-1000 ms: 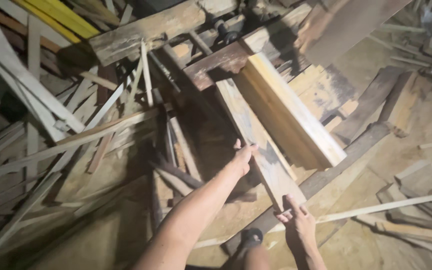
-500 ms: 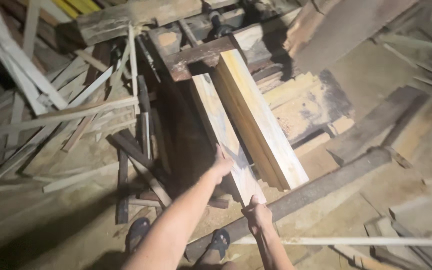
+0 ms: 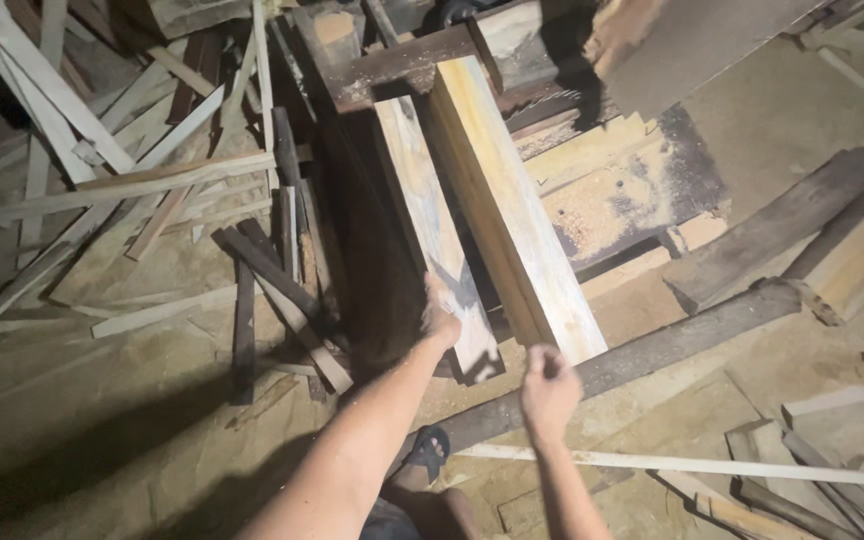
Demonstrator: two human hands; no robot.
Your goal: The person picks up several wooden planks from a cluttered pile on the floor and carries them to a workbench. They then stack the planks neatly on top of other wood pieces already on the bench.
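Two long boards lean side by side, sloping down toward me: a thin pale plank and a thicker yellowish beam to its right. My left hand grips the left edge of the thin plank near its lower end. Just below the thick beam's lower end hovers my right hand, fingers curled, with nothing visible in it. It is close to the beam's end face but seems not to touch it.
A dark heavy timber lies across the floor under the boards' ends. Loose slats pile up on the left. A sawdust-covered bench top is at right. A thin strip lies near my sandalled foot.
My right hand has come off the plank's lower end and curled shut beside the thick beam. My left hand stays on the plank's edge. The view has shifted.
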